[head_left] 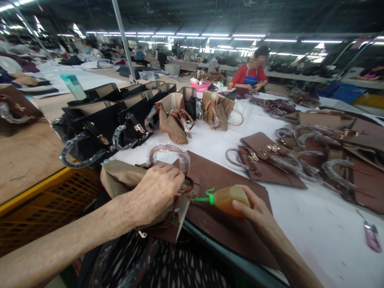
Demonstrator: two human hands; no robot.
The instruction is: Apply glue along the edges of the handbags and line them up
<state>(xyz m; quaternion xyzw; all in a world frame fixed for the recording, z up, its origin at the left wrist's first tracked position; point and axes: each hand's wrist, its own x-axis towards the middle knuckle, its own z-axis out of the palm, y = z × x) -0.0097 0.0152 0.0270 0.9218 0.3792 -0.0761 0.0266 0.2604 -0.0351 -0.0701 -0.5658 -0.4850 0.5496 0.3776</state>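
My right hand (250,204) is closed around a squeeze bottle (229,199) of amber liquid. Its green nozzle (202,199) points left, with the tip at the edge of a brown and tan handbag (120,176). Over the top of that bag, my left hand (160,188) has its fingers curled on the edge near the plastic-wrapped handle (169,150). The bag lies tilted at the table's front edge, and another wrapped handle hangs below it. Beneath the bottle is a flat brown panel (222,180). My left fingertips are partly hidden by the bag.
Black handbags (99,120) stand in rows at the left, beside tan ones (172,116). Brown bags (270,156) lie at the right, near small pink-handled snips (372,236). A yellow crate (54,200) stands at lower left. Across the table sits a co-worker (249,76) in a blue apron.
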